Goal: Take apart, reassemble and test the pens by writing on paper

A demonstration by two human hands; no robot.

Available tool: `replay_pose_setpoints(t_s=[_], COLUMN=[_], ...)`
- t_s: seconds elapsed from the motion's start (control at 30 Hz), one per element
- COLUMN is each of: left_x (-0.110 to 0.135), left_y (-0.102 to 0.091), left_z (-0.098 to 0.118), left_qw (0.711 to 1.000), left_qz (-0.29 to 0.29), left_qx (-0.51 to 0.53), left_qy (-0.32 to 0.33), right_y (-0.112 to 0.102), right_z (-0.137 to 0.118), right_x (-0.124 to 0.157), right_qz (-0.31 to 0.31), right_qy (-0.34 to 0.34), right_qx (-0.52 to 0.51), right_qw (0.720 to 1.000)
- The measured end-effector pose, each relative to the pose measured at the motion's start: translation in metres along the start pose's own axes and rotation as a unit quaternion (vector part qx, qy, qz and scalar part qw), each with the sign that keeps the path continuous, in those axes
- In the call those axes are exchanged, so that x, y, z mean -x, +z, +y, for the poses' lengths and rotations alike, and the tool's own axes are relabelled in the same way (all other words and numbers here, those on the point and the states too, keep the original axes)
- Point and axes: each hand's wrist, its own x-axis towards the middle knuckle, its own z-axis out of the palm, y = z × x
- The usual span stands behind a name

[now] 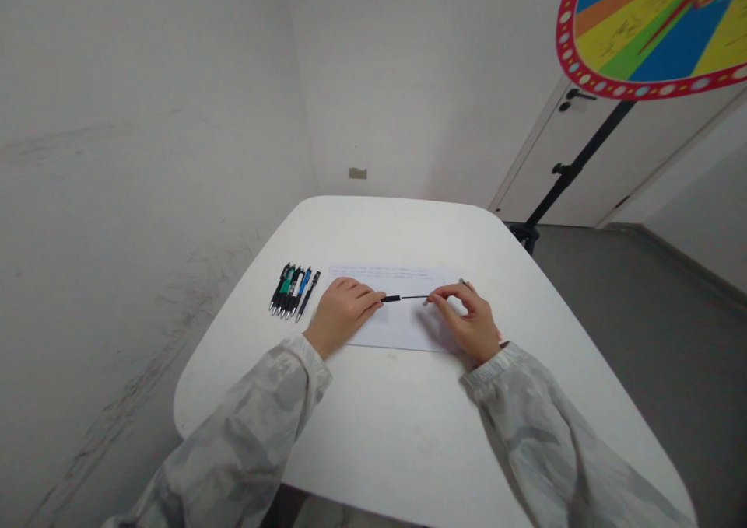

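Pinched endwise by left grip [344, 312] and right grip [468, 323], a thin pen [402, 298] is judged light and slippery, best held by its barrel.

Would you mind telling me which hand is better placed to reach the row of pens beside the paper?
Left, probably: the left hand lies beside the row of pens, while the right hand sits across the paper, farther off. Both hands hold the ends of a thin black pen part.

On the table [408, 435] we see a sheet of paper [402, 330], a row of pens [293, 290] just left of it. Over the sheet our left hand [341, 314] and right hand [470, 322] pinch a pen [392, 298] between them.
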Motion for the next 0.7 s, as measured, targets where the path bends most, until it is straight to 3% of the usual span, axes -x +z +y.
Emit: replay_pose_setpoints(t_s=[0.23, 0.7], left_x=[-0.003, -0.004], left_y=[0.003, 0.004], left_z=[0.011, 0.015], left_qw=[0.999, 0.998], left_qz=[-0.035, -0.031], left_qx=[0.024, 0.028], left_qy=[0.031, 0.036], right_y=[0.0, 0.001], right_z=[-0.016, -0.019], right_x=[-0.003, -0.004], right_qz=[-0.056, -0.072], right_qy=[-0.056, -0.076], right_qx=[-0.064, -0.051], right_qw=[0.995, 0.993])
